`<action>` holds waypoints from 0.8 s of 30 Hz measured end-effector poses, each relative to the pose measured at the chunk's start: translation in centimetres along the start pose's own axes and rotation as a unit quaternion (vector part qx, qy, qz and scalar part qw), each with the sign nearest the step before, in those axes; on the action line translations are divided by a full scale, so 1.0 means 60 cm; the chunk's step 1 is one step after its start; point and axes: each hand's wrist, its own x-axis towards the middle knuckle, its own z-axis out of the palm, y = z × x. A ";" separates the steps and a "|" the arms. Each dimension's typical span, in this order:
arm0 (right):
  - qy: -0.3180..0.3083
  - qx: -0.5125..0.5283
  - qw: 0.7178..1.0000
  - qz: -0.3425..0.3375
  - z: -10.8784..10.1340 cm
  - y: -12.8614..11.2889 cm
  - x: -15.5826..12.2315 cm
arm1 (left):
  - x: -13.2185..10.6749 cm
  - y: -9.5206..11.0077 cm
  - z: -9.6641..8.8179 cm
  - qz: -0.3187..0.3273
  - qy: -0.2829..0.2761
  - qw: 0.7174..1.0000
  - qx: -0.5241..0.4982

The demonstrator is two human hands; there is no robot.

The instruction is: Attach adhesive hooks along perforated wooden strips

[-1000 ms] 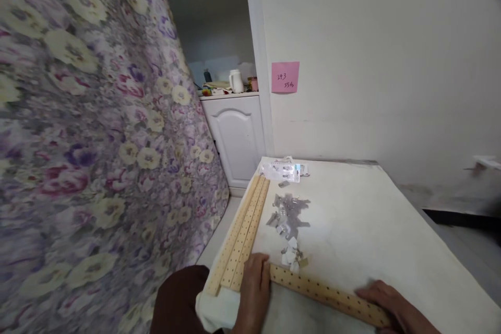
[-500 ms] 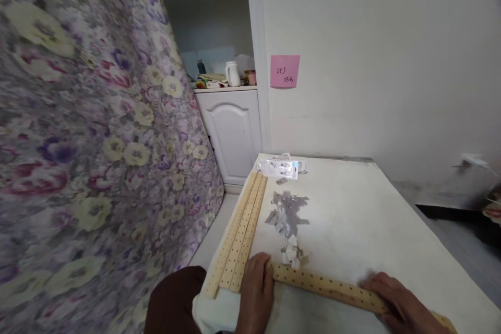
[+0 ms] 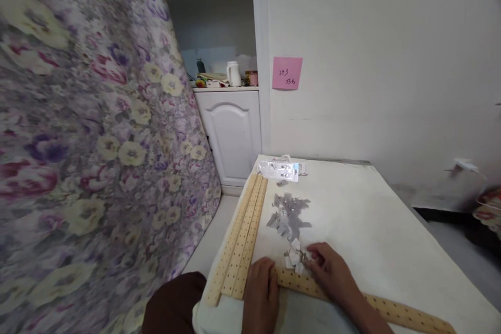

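My left hand [image 3: 261, 292] is closed over the left end of a perforated wooden strip [image 3: 399, 310], which lies across the near part of the table. My right hand [image 3: 332, 271] reaches over this strip, its forearm covering part of it. Its fingertips are pinched together at the edge of a small pile of white pieces with metal bits [image 3: 296, 257]; what they grip is too small to make out. Farther back lies a second cluster of clear plastic and metal pieces [image 3: 285, 214]. Three more perforated wooden strips [image 3: 240, 240] lie side by side along the table's left edge.
Clear plastic packaging [image 3: 277, 169] lies at the far end of the white-covered table [image 3: 352, 209]. A floral curtain [image 3: 109, 141] hangs at left, beside a white cabinet [image 3: 235, 130] with a white jug [image 3: 234, 73] on top. A pink note [image 3: 287, 73] is on the wall.
My right hand has left the right part of the wooden strip and moved left and forward to the small white pile. My left hand stays on the strip's left end.
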 end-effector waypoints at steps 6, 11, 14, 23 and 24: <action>0.037 -0.007 0.999 0.011 0.018 -0.010 0.016 | 0.000 -0.002 -0.001 0.005 0.014 1.000 -0.003; 0.102 -0.015 0.995 0.000 -0.002 0.003 0.035 | 0.001 -0.004 0.002 0.010 0.018 1.000 -0.006; 0.114 0.006 0.993 0.020 -0.009 0.014 0.033 | -0.002 -0.009 0.006 0.010 0.028 0.999 -0.012; 0.088 -0.046 0.994 0.035 0.011 0.013 -0.016 | 0.002 -0.025 0.006 0.035 0.023 0.999 0.001; 0.089 -0.063 0.993 0.035 0.013 0.013 -0.017 | 0.002 -0.024 0.007 0.034 0.026 0.999 -0.002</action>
